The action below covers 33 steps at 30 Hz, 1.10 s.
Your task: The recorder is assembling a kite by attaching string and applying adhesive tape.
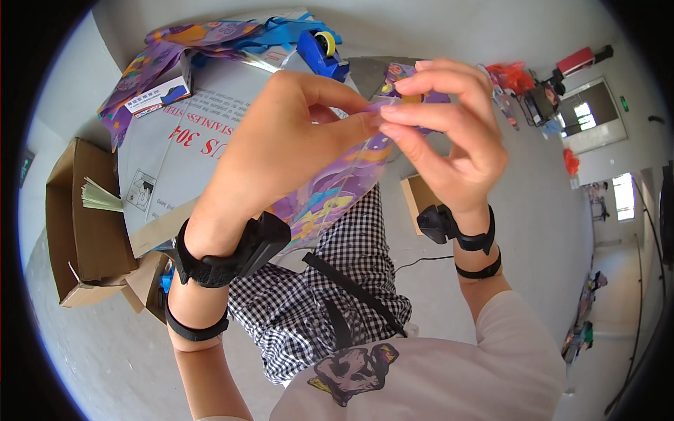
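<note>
In front of me both hands are raised, fingertips close together over a shiny purple printed plastic sheet (344, 184). My left hand (302, 116) pinches the sheet's upper edge between thumb and forefinger. At the same spot, my right hand (456, 130) has its thumb and forefinger closed on the edge, with the other fingers raised and curled. The sheet hangs down behind my left wrist towards my lap. Part of it also shows behind my right fingers. Whether it is a bag or a single layer I cannot tell. Black straps with small devices circle both wrists.
A table (232, 105) under grey printed film bears a blue tape dispenser (323, 56), a small white-and-blue box (158, 97) and more purple printed sheets (151, 59). An open cardboard box (88, 210) at left holds pale strips (100, 196). Another carton (415, 196) stands beyond my lap.
</note>
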Each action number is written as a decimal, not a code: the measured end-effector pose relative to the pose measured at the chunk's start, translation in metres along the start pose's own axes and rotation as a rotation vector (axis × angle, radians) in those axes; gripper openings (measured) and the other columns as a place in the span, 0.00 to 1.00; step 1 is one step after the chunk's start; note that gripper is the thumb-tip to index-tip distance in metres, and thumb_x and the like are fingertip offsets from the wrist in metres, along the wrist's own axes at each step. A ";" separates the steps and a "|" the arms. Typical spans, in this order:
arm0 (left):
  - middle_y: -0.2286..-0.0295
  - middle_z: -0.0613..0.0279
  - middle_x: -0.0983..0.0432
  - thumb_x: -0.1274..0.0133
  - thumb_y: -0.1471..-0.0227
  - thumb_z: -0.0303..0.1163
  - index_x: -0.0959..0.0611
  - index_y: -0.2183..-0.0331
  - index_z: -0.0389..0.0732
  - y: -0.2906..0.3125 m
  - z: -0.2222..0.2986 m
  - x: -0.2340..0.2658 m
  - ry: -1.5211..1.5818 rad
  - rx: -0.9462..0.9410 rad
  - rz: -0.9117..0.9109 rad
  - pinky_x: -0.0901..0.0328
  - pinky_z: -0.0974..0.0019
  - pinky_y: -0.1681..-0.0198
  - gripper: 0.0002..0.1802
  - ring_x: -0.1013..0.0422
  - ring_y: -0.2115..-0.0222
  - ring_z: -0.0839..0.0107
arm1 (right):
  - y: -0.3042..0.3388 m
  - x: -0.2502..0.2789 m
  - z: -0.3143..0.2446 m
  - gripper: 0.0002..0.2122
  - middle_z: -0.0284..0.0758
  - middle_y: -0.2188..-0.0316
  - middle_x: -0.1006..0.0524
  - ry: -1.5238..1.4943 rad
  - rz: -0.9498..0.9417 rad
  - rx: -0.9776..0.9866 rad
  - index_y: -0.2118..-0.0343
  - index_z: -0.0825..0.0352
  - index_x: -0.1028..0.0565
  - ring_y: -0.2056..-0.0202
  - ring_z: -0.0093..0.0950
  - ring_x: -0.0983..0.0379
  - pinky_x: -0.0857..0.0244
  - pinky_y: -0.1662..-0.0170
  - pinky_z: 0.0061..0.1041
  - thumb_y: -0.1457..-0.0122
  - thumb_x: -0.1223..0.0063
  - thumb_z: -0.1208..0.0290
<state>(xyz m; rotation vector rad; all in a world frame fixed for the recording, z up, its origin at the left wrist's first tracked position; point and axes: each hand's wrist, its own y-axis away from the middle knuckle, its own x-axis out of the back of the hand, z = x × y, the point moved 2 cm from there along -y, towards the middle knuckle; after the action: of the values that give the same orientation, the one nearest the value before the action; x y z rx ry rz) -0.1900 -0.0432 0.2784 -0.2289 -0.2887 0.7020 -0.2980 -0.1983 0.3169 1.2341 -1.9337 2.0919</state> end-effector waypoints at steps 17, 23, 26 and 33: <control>0.72 0.64 0.21 0.40 0.50 0.21 0.17 0.66 0.31 0.003 0.005 0.010 -0.009 -0.036 -0.082 0.34 0.75 0.66 0.07 0.27 0.70 0.80 | 0.017 0.008 0.010 0.16 0.33 0.53 0.24 -0.131 -0.117 -0.015 0.61 0.58 0.19 0.47 0.36 0.31 0.39 0.45 0.38 0.56 0.29 0.67; 0.71 0.69 0.22 0.41 0.48 0.20 0.17 0.67 0.32 0.015 0.011 0.012 -0.086 -0.013 -0.048 0.36 0.76 0.64 0.05 0.31 0.70 0.83 | -0.001 -0.019 0.003 0.13 0.38 0.56 0.23 -0.197 -0.137 -0.227 0.61 0.68 0.19 0.53 0.28 0.27 0.34 0.50 0.26 0.50 0.32 0.73; 0.72 0.69 0.21 0.39 0.49 0.21 0.17 0.66 0.33 0.015 0.014 0.014 -0.126 0.011 0.009 0.35 0.76 0.64 0.06 0.30 0.69 0.83 | -0.003 -0.026 0.006 0.06 0.35 0.66 0.22 -0.296 -0.122 -0.278 0.68 0.69 0.18 0.63 0.24 0.27 0.34 0.60 0.21 0.48 0.34 0.77; 0.80 0.69 0.24 0.34 0.52 0.28 0.15 0.70 0.33 0.030 0.003 0.050 -0.215 0.257 0.000 0.38 0.77 0.74 0.09 0.31 0.77 0.85 | -0.023 -0.029 0.029 0.06 0.29 0.70 0.19 -0.551 -0.151 -0.642 0.68 0.71 0.19 0.69 0.14 0.26 0.34 0.66 0.14 0.43 0.37 0.73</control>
<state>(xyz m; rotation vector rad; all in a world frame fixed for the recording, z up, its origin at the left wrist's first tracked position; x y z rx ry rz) -0.1722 0.0125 0.2815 0.0925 -0.3995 0.7573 -0.2517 -0.2041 0.3176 1.7992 -2.3267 0.9626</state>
